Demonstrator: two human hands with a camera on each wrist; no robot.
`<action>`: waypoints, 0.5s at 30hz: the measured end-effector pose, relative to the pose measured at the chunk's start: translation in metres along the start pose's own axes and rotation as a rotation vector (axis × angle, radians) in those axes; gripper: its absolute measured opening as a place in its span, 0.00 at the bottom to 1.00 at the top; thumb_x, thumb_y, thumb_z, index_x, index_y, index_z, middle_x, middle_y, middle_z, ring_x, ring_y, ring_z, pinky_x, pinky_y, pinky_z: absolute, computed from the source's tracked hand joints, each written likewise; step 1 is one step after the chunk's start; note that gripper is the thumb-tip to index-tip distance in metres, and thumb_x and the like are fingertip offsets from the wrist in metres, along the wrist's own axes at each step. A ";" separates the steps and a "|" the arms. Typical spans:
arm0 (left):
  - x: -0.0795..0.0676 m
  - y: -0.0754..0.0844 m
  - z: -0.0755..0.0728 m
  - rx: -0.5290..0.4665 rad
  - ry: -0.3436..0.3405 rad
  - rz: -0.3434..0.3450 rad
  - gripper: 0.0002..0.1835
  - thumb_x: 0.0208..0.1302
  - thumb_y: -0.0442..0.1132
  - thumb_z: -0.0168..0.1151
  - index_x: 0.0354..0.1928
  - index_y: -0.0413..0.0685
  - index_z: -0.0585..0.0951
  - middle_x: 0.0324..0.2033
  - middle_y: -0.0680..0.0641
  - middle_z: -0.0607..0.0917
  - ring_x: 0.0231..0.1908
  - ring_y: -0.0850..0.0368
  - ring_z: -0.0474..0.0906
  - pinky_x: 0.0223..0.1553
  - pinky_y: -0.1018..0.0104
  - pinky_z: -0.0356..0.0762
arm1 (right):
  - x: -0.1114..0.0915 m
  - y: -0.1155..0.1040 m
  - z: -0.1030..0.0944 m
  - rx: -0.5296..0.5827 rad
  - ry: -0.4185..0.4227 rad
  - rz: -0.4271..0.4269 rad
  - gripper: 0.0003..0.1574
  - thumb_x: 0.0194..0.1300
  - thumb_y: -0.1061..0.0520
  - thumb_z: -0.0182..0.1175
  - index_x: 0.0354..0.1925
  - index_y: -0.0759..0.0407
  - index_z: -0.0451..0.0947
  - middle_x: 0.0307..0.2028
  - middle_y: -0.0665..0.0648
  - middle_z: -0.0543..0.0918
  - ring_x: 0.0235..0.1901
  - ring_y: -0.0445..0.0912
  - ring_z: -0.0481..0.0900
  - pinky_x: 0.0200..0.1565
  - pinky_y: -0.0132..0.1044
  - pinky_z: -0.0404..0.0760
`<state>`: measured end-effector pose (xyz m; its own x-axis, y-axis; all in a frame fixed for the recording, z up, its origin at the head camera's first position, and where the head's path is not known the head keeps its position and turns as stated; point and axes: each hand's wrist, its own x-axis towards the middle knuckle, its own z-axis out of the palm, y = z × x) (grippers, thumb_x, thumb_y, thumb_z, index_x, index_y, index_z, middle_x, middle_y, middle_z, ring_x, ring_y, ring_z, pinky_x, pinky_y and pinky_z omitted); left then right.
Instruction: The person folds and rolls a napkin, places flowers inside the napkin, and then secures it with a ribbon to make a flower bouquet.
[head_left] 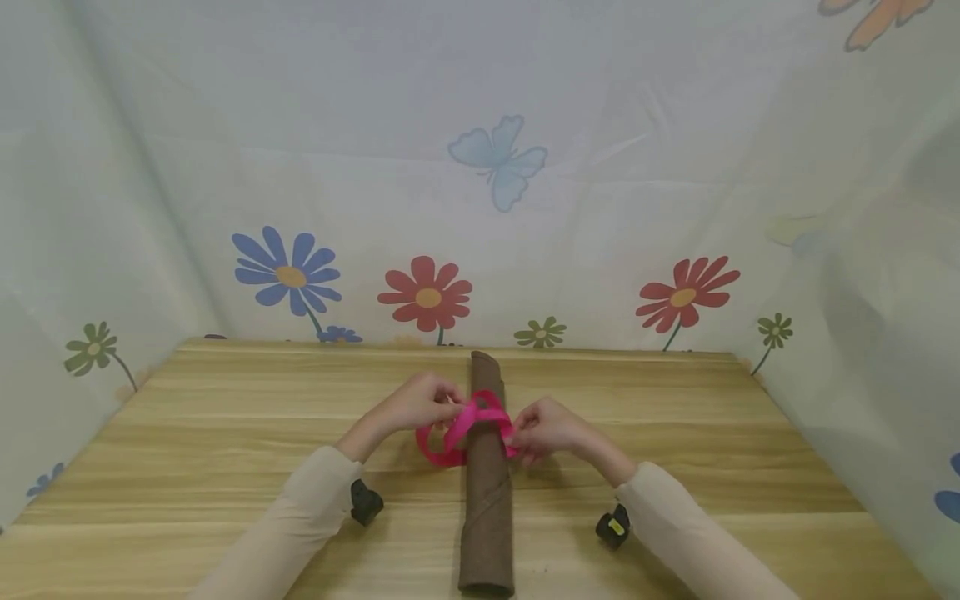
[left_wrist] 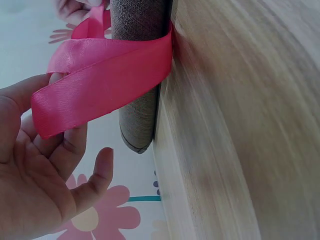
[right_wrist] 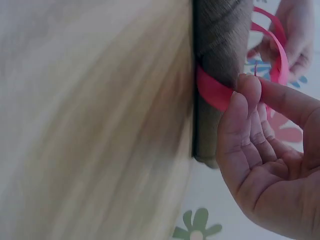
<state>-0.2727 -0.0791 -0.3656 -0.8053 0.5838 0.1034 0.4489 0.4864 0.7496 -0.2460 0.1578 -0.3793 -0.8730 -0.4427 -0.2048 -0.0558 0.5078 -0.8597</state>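
A brown rolled-up cloth (head_left: 487,508) lies lengthwise on the wooden table. Around its upper half runs a bright pink ribbon (left_wrist: 107,80), looped loosely over the top and out to the left side. My left hand (head_left: 423,402) pinches the ribbon left of the roll; in the left wrist view the other fingers (left_wrist: 102,172) are spread. On the roll's right side my right hand (right_wrist: 272,150) pinches the ribbon between thumb and fingertips, close against the cloth. Part of the ribbon passes beneath the roll and is hidden there.
The wooden table (head_left: 225,417) reaches back to a pale curtain (head_left: 360,200) printed with flowers and butterflies. A black wrist device (head_left: 366,502) sits by the left sleeve, and another black device (head_left: 613,527) by the right sleeve.
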 end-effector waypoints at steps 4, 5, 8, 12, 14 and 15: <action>-0.003 -0.002 -0.003 0.003 -0.024 0.021 0.06 0.58 0.32 0.59 0.35 0.36 0.82 0.16 0.48 0.79 0.17 0.60 0.74 0.19 0.70 0.71 | -0.005 0.000 -0.014 0.015 -0.012 -0.019 0.09 0.58 0.64 0.58 0.34 0.72 0.77 0.24 0.58 0.82 0.19 0.41 0.78 0.29 0.42 0.81; -0.005 -0.002 -0.003 0.003 -0.033 0.021 0.06 0.58 0.32 0.60 0.35 0.37 0.81 0.16 0.48 0.79 0.17 0.59 0.75 0.20 0.70 0.71 | -0.007 0.000 -0.019 0.017 -0.015 -0.023 0.09 0.58 0.64 0.58 0.34 0.73 0.77 0.23 0.57 0.82 0.19 0.41 0.78 0.30 0.42 0.81; -0.010 -0.001 -0.007 0.010 -0.058 0.003 0.06 0.58 0.33 0.60 0.36 0.38 0.81 0.18 0.45 0.80 0.19 0.55 0.76 0.21 0.69 0.72 | -0.011 0.001 -0.031 0.021 -0.014 -0.029 0.10 0.59 0.63 0.58 0.35 0.73 0.76 0.21 0.53 0.80 0.20 0.41 0.78 0.30 0.42 0.81; -0.017 -0.002 -0.012 0.023 -0.083 -0.022 0.07 0.57 0.34 0.61 0.37 0.41 0.81 0.21 0.45 0.81 0.20 0.56 0.76 0.22 0.67 0.73 | -0.019 0.005 -0.050 0.021 -0.002 -0.035 0.11 0.59 0.62 0.58 0.35 0.72 0.75 0.21 0.52 0.79 0.21 0.41 0.77 0.30 0.41 0.81; -0.020 -0.004 -0.014 0.022 -0.094 -0.032 0.07 0.57 0.34 0.61 0.38 0.41 0.81 0.21 0.46 0.80 0.20 0.57 0.75 0.22 0.66 0.73 | -0.024 0.006 -0.059 0.012 0.000 -0.039 0.12 0.60 0.61 0.58 0.36 0.72 0.75 0.22 0.53 0.80 0.21 0.41 0.77 0.31 0.42 0.81; -0.022 -0.005 -0.015 0.023 -0.100 -0.036 0.07 0.57 0.35 0.61 0.38 0.42 0.81 0.21 0.47 0.80 0.20 0.58 0.75 0.23 0.66 0.73 | -0.027 0.006 -0.063 0.008 0.002 -0.036 0.12 0.60 0.61 0.58 0.36 0.72 0.75 0.22 0.55 0.80 0.21 0.41 0.77 0.31 0.42 0.81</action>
<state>-0.2633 -0.1038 -0.3621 -0.7788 0.6272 0.0105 0.4305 0.5222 0.7362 -0.2533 0.2192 -0.3499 -0.8715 -0.4591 -0.1725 -0.0837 0.4859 -0.8700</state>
